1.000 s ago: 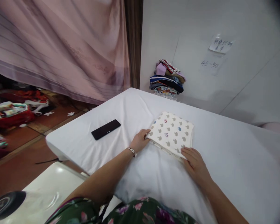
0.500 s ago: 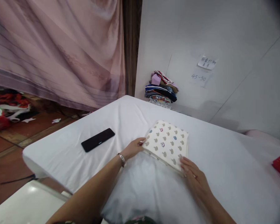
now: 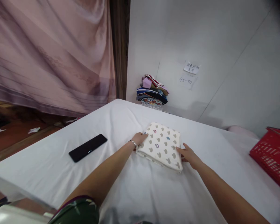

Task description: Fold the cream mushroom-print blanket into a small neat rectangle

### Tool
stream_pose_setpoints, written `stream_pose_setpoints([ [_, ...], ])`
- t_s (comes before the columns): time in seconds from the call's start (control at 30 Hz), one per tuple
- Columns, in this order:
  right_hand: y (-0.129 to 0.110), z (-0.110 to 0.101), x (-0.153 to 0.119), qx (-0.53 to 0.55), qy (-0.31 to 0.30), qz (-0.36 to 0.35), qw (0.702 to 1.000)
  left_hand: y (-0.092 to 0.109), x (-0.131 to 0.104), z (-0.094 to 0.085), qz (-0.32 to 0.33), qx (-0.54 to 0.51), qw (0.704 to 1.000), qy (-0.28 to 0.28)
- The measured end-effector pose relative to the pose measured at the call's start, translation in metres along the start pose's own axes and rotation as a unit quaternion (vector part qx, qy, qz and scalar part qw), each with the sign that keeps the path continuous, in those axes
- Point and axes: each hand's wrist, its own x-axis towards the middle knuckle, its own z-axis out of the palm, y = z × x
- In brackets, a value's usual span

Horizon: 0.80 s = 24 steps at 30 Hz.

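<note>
A folded cream cloth [image 3: 162, 146] printed with grey mushroom shapes and a few coloured ones lies on the white-covered table [image 3: 121, 116]. My left hand [image 3: 139, 139] holds its left edge, with fingertips on top and the rest partly hidden behind the wrist and the fold. At the right edge my right hand [image 3: 189, 154] grips the cloth, some fingers on the upper face and others down by the side. A bracelet circles my left wrist. The layers of the cloth show along its near edge.
Left of my arm lies a black phone [image 3: 88, 147]. A stack of folded clothes [image 3: 152, 91] stands behind the table by the wall. On the right is a red plastic basket [image 3: 269, 155]. A pink curtain [image 3: 60, 56] hangs at the back left, and handwritten papers [image 3: 188, 79] are on the wall.
My left hand has moved farther up the cloth's left edge, and my right hand has moved up its right edge. The view has swung right, showing more of the red basket.
</note>
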Motion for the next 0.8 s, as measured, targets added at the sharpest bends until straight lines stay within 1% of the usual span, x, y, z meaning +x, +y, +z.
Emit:
stream_pose_setpoints([
  [0.07,0.001,0.000,0.006,0.025,-0.005,0.020,0.999,0.002,0.004,0.000,-0.013,-0.010,1.000,-0.022],
  [0.17,0.001,0.000,0.014,0.094,-0.006,0.054,0.994,0.004,0.008,-0.001,-0.035,-0.027,0.998,-0.054],
  [0.23,0.000,0.000,0.017,0.131,-0.014,0.065,0.989,0.005,0.009,-0.002,-0.048,-0.039,0.995,-0.076],
  [0.27,-0.001,0.000,0.017,0.147,-0.031,0.067,0.986,0.005,0.009,-0.003,-0.054,-0.045,0.994,-0.086],
  [0.37,-0.003,-0.001,0.017,0.193,-0.114,0.079,0.971,0.005,0.009,-0.002,-0.065,-0.065,0.989,-0.115],
  [0.43,-0.003,-0.001,0.018,0.212,-0.144,0.094,0.962,0.004,0.009,-0.001,-0.067,-0.076,0.986,-0.133],
  [0.5,-0.002,-0.002,0.019,0.205,-0.132,0.107,0.964,0.002,0.010,0.001,-0.065,-0.083,0.984,-0.146],
  [0.6,-0.001,-0.004,0.020,0.148,-0.091,0.112,0.978,0.000,0.012,0.002,-0.051,-0.078,0.984,-0.149],
  [0.7,-0.003,-0.005,0.020,0.102,-0.084,0.082,0.988,-0.003,0.014,0.001,-0.023,-0.055,0.989,-0.138],
  [0.8,-0.006,-0.004,0.017,0.098,-0.075,0.048,0.991,-0.006,0.014,0.000,0.011,-0.031,0.991,-0.126],
])
